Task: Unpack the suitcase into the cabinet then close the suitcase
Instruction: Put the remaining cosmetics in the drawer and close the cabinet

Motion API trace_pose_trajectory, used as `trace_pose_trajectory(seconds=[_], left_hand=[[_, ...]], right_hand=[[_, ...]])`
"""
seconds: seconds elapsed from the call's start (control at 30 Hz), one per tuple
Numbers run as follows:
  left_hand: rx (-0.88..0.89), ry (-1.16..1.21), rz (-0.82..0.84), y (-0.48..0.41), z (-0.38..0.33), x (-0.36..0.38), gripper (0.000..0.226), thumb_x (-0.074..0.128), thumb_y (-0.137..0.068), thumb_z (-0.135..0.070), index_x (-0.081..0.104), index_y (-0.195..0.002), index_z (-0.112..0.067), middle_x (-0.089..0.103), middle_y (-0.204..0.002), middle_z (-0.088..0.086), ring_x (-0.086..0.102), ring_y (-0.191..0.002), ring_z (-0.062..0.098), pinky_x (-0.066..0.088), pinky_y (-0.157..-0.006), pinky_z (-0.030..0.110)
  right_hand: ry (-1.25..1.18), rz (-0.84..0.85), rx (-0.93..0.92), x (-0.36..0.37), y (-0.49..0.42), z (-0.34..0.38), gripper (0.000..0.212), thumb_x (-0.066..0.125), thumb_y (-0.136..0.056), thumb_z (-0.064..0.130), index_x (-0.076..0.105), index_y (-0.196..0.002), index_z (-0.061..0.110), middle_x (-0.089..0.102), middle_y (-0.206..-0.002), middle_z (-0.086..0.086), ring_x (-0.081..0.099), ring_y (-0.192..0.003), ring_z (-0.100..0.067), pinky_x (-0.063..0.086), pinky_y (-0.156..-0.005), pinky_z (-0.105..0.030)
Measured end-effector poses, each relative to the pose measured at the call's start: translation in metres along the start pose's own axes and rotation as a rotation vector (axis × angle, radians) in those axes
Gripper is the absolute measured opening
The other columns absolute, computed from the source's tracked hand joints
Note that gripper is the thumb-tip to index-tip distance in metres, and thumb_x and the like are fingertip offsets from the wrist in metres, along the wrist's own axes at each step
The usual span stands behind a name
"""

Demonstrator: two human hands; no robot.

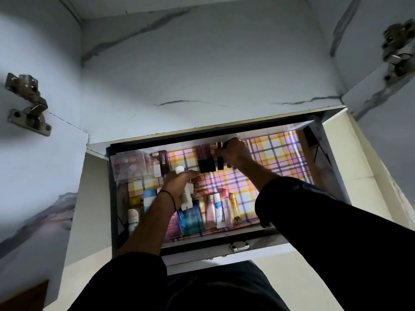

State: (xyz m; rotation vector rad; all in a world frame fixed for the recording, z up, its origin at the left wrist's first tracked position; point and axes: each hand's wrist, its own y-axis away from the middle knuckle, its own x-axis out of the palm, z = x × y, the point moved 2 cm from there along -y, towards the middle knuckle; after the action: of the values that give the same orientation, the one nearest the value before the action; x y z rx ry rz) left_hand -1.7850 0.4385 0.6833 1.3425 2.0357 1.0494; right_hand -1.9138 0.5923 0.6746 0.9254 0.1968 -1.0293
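White plastic tube with round cap is gripped in my left hand over the near-left of the plaid-lined cabinet drawer; probably light, slick, squashy, best held mid-body. My right hand pinches a dark slim cosmetic stick farther back.

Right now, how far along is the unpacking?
Well along, it seems: a row of bottles and a clear box already lie in the plaid-lined compartment. In hand: the left hand grips a white tube, and the right hand pinches a dark slim tube beside similar ones at the back. Left: setting these two down and closing the suitcase, which is not in view.
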Motion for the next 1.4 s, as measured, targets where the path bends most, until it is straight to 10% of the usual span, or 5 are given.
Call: trace_pose_trajectory(seconds=[0.23, 0.5, 0.93, 1.2, 1.4], left_hand=[[0.064, 0.007, -0.024, -0.002, -0.01, -0.008, 0.014, 0.058, -0.092, 0.0, 0.063, -0.079, 0.002, 0.065, -0.066, 0.012, 0.06, -0.055, 0.021, 0.052, -0.05, 0.025], [0.036, 0.188, 0.069, -0.01, -0.019, -0.013, 0.009, 0.058, -0.093, -0.005, 0.059, -0.101, -0.003, 0.065, -0.095, 0.02, 0.067, -0.083, 0.032, 0.058, -0.071, 0.047], [0.08, 0.091, 0.146, 0.0, -0.016, 0.004, 0.017, 0.074, -0.082, -0.004, 0.069, -0.099, 0.0, 0.073, -0.098, 0.018, 0.07, -0.09, 0.029, 0.059, -0.08, 0.041], [0.022, 0.153, 0.027, -0.005, -0.014, 0.002, 0.01, 0.064, -0.09, -0.005, 0.061, -0.081, -0.008, 0.058, -0.068, 0.008, 0.059, -0.05, 0.015, 0.052, -0.054, 0.026], [0.049, 0.127, -0.029, -0.013, -0.016, -0.001, 0.01, 0.056, -0.093, -0.009, 0.059, -0.083, -0.008, 0.061, -0.072, 0.008, 0.059, -0.058, 0.016, 0.052, -0.06, 0.026]], right_hand=[[0.073, -0.107, 0.002, 0.014, -0.006, -0.004, 0.036, 0.07, -0.088, 0.047, 0.064, -0.079, 0.013, 0.065, -0.076, -0.002, 0.062, -0.07, -0.017, 0.039, -0.053, -0.023], [-0.654, -0.034, 0.062, 0.015, 0.057, -0.011, 0.032, 0.071, -0.091, 0.021, 0.063, -0.087, -0.01, 0.061, -0.064, -0.018, 0.052, -0.044, -0.026, 0.037, -0.034, -0.027], [-0.538, 0.154, -0.051, 0.033, 0.084, -0.023, 0.028, 0.077, -0.086, 0.033, 0.073, -0.097, 0.007, 0.071, -0.086, -0.021, 0.054, -0.049, -0.02, 0.04, -0.04, -0.027], [-0.553, -0.301, 0.157, -0.005, 0.072, -0.051, 0.033, 0.073, -0.089, 0.029, 0.068, -0.085, -0.003, 0.063, -0.067, -0.011, 0.054, -0.046, -0.019, 0.041, -0.037, -0.026], [-0.273, -0.457, 0.232, -0.038, 0.037, -0.06, 0.03, 0.069, -0.09, 0.035, 0.062, -0.069, 0.015, 0.063, -0.064, -0.001, 0.062, -0.062, -0.022, 0.042, -0.053, -0.027]])
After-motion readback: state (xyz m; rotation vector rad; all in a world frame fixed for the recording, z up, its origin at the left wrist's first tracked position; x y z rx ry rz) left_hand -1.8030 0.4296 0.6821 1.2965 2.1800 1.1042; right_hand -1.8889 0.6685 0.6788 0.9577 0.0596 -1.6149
